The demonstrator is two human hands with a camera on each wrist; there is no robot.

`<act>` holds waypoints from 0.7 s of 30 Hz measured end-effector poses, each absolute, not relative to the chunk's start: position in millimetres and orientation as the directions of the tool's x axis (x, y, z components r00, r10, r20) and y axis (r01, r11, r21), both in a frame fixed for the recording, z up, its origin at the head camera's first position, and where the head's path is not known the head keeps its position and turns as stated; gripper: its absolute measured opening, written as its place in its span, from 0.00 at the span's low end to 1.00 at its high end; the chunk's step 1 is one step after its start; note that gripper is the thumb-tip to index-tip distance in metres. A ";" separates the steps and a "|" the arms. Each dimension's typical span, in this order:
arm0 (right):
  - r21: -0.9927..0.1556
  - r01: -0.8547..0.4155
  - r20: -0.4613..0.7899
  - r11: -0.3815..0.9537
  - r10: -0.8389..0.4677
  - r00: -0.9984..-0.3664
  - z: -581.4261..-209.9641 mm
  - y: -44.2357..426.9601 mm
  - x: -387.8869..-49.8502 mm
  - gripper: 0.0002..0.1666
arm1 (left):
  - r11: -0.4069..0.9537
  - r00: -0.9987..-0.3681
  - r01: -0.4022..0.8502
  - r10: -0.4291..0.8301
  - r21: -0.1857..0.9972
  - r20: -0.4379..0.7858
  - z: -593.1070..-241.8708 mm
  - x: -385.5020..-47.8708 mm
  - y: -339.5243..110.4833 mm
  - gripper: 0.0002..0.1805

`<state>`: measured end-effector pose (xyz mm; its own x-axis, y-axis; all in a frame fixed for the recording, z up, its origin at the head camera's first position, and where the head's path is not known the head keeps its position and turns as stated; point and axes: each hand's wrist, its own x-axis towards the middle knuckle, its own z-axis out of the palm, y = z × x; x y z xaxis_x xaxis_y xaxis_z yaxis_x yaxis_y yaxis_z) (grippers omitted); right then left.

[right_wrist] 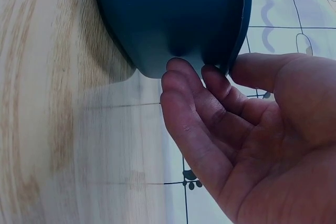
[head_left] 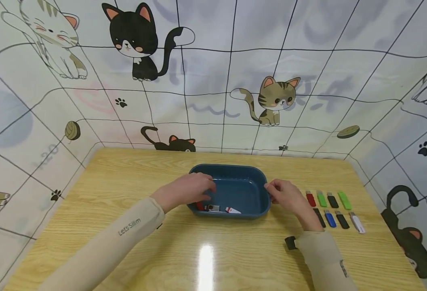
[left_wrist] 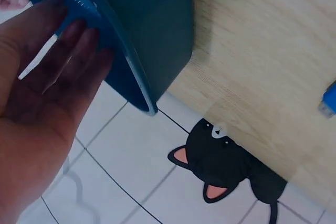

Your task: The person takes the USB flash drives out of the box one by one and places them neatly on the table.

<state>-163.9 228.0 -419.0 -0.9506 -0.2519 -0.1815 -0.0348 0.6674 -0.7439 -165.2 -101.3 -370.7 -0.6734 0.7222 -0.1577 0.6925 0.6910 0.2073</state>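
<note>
A dark blue plastic bin [head_left: 239,193] stands on the wooden table. My left hand [head_left: 189,188] reaches over the bin's left end. In the left wrist view its fingers are extended and loosely bent inside the bin, with nothing seen between them. By the near wall of the bin lie a red USB stick [head_left: 199,206], a dark and silver USB stick [head_left: 212,208] and a white and red USB stick [head_left: 232,210]; the hand partly covers the red one. At the right end, my right hand [right_wrist: 247,124] pinches the bin's rim between thumb and fingers.
Several USB sticks lie in two rows right of the bin, among them a red one [head_left: 310,199], a blue one [head_left: 330,218] and a white one [head_left: 357,222]. Another view of the table, from the left wrist, includes a blue USB stick [left_wrist: 329,100]. Cat-print cloth [head_left: 213,81] surrounds the table.
</note>
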 end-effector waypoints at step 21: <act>-0.752 -0.020 -0.189 0.659 -0.245 -0.951 -419.2 228.1 -163.4 0.19 | 0.604 -0.651 0.753 0.632 -0.259 -0.420 -396.6 -173.8 -79.8 0.15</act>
